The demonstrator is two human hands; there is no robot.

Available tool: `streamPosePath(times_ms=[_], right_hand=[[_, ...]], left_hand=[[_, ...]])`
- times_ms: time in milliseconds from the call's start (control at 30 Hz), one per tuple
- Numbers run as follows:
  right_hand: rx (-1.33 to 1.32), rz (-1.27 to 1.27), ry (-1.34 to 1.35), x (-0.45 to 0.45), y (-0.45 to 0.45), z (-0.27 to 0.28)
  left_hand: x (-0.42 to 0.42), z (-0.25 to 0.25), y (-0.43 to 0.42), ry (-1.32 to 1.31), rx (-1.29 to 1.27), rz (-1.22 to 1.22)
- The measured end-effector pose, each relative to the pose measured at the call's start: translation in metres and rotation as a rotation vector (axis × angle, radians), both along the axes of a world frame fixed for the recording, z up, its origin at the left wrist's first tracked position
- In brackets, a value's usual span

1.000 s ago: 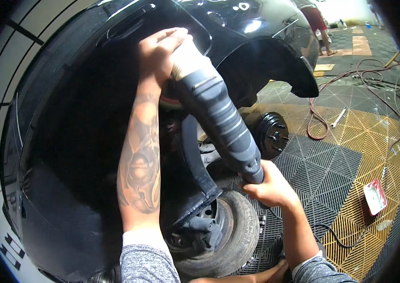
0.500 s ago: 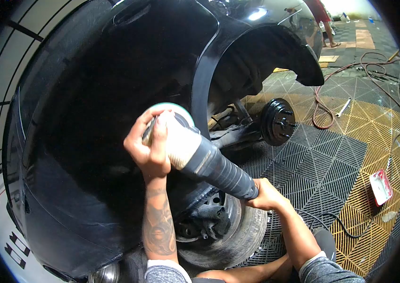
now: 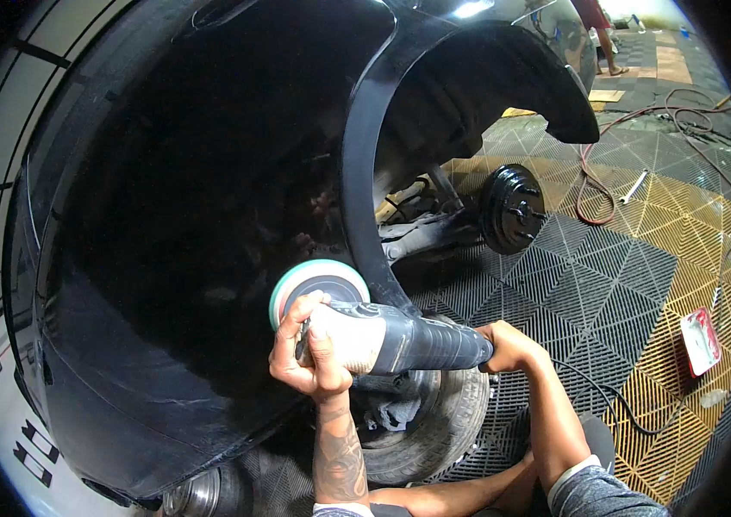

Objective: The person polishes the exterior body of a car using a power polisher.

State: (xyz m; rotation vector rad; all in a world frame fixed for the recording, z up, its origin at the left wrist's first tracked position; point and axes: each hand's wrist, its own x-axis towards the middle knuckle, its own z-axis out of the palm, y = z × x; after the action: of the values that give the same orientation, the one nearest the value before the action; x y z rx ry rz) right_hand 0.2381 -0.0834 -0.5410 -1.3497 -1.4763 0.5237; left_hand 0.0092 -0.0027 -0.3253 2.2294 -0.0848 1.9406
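Note:
A polisher point(image 3: 421, 345) with a black barrel and a pale wrapped head lies across the middle of the view. Its round pad point(image 3: 318, 284), rimmed in green, is against or very close to the dark car door point(image 3: 176, 224); contact itself is hard to make out. My left hand point(image 3: 309, 349) is closed around the polisher's head, just below the pad. My right hand point(image 3: 510, 346) wraps the rear end of the barrel. Beside the pad curves the black wheel-arch trim point(image 3: 361, 164).
Behind the arch sits a bare wheel hub point(image 3: 512, 209). A loose tyre point(image 3: 456, 422) lies below the polisher. On the grated floor are a red hose point(image 3: 588, 177), a wrench point(image 3: 634, 186), a red-and-white container point(image 3: 700, 341) and a black cable point(image 3: 611, 396). A person's legs point(image 3: 607, 50) show far right.
Both hands have brought the polisher's pad lower on the door and slightly right. The barrel now lies nearer level. The view has shifted slightly.

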Motion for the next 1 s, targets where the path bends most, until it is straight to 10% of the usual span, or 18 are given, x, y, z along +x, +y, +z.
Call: streamPosePath(times_ms=[633, 1000], right_hand=[[0.321, -0.067, 0.376, 0.011, -0.078, 0.167], [0.258, -0.100, 0.512, 0.049, -0.074, 0.194]], left_hand=[[0.186, 0.265, 0.000, 0.491, 0.031, -0.182], [0.259, 0.284, -0.022, 0.450, 0.013, -0.224]])
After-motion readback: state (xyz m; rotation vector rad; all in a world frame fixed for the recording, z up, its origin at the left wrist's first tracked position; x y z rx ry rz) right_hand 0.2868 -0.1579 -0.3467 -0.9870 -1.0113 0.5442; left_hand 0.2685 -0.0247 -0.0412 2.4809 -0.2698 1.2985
